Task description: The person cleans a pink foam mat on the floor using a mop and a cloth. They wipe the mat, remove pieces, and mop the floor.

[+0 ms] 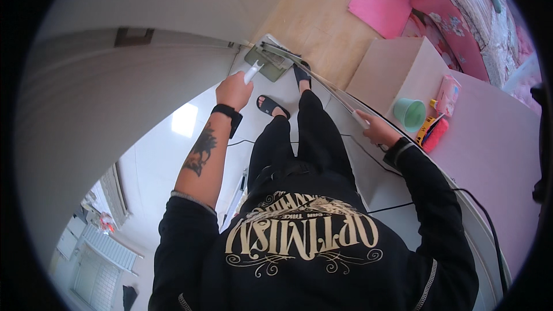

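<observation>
My left hand (234,90) is closed around the white handle (254,72) of a dustpan, seen nearly end-on. The green dustpan (271,62) lies at floor level beyond it, by the edge of the wooden floor. In my right hand (376,128) is the pale end of a long thin broom handle (330,90), which slants away to the upper left. The broom head (278,50) is over the dustpan, close to my slippered foot; whether it touches the pan I cannot tell.
A pink-topped surface (484,138) at the right bears a green cup (409,114), a pink packet (448,95) and a red fuzzy item (435,135). Dark cables cross near my legs. A pale door or panel (129,69) curves along the left. Pink mats (382,4) and bedding lie at the upper right.
</observation>
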A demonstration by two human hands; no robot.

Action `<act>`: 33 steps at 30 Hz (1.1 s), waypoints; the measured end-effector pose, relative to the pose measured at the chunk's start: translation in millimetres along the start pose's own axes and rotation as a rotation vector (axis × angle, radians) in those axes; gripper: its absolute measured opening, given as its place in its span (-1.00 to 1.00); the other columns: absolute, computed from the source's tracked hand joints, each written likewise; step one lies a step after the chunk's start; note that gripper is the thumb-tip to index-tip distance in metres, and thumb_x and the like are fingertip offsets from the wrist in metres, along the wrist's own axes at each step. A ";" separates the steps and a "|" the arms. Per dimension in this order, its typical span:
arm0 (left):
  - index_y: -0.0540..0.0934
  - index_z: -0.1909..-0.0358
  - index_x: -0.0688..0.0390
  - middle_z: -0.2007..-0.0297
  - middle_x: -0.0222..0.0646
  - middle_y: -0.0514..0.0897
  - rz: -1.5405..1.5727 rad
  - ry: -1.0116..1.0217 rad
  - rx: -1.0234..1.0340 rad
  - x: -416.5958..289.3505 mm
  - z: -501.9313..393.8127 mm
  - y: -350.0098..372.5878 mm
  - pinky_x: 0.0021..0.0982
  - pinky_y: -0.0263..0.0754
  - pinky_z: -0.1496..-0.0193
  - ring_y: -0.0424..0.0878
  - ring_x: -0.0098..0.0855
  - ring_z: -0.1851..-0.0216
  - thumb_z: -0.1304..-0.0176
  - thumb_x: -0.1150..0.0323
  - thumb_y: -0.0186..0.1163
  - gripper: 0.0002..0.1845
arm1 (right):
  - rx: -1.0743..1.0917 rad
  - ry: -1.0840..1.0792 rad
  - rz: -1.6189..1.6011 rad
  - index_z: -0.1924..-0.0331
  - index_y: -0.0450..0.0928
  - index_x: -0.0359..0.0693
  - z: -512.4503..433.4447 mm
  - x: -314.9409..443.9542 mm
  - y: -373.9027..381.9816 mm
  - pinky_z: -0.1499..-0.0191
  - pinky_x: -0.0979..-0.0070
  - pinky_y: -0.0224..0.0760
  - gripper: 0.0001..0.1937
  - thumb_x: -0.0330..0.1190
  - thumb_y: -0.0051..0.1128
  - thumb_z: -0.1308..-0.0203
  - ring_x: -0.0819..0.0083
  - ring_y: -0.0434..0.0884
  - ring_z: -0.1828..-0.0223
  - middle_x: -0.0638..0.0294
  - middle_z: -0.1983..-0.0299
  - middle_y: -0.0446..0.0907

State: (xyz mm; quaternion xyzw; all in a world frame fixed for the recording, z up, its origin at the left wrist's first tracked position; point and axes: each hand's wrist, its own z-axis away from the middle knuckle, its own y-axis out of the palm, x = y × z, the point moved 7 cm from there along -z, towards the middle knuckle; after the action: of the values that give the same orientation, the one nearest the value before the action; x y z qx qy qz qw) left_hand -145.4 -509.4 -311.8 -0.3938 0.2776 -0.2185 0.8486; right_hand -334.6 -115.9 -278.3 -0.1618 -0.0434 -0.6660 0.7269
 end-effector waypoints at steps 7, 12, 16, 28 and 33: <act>0.59 0.16 0.11 0.29 -0.03 0.73 0.057 -0.073 0.029 46.3 63.4 19.7 0.07 0.55 0.12 0.68 0.09 0.18 -0.30 0.07 0.18 -0.68 | -0.268 -0.117 -0.158 -0.51 0.22 -0.16 -16.5 1.0 -29.2 0.58 0.41 0.44 -0.22 -0.57 0.10 -0.10 0.41 0.54 0.65 0.19 0.52 0.54; 0.56 0.17 0.12 0.40 -0.01 0.71 0.173 -0.217 -0.048 77.5 121.6 43.8 0.08 0.54 0.23 0.68 0.14 0.29 -0.31 0.07 0.24 -0.68 | -0.357 -0.226 -0.324 -0.07 0.41 -0.42 -139.6 29.5 -140.4 0.67 0.36 0.36 -0.62 -0.58 0.05 -0.12 0.35 0.54 0.72 0.15 0.60 0.53; 0.55 0.18 0.15 0.40 0.02 0.71 0.169 -0.274 -0.082 80.4 132.1 57.4 0.10 0.54 0.23 0.68 0.15 0.29 -0.32 0.07 0.23 -0.67 | -0.366 -0.225 -0.076 0.10 0.49 -0.44 -223.1 67.2 -175.2 0.64 0.29 0.42 -0.73 -0.52 0.06 -0.10 0.25 0.60 0.68 0.08 0.64 0.56; 0.57 0.18 0.15 0.35 -0.04 0.73 0.152 -0.291 -0.078 67.3 105.3 47.6 0.05 0.56 0.19 0.69 0.09 0.25 -0.31 0.07 0.22 -0.67 | 0.091 -0.020 0.168 -0.54 0.20 0.13 -38.5 25.1 -34.5 0.47 0.26 0.51 -0.17 -0.51 0.02 -0.08 0.17 0.68 0.46 -0.10 0.38 0.63; 0.57 0.18 0.15 0.36 -0.03 0.72 0.155 -0.327 -0.067 74.5 124.4 48.1 0.04 0.56 0.19 0.69 0.10 0.25 -0.32 0.06 0.22 -0.67 | -0.146 -0.130 0.203 -0.54 0.22 0.10 -42.5 23.2 -120.5 0.58 0.36 0.44 -0.19 -0.54 0.00 -0.10 0.37 0.58 0.65 0.15 0.54 0.54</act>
State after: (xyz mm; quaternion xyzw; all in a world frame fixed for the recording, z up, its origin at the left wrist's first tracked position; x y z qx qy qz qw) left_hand -2.2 -456.7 -305.3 -0.4294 0.1726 -0.0763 0.8832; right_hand -456.9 -157.8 -290.6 -0.2608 -0.0252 -0.5785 0.7725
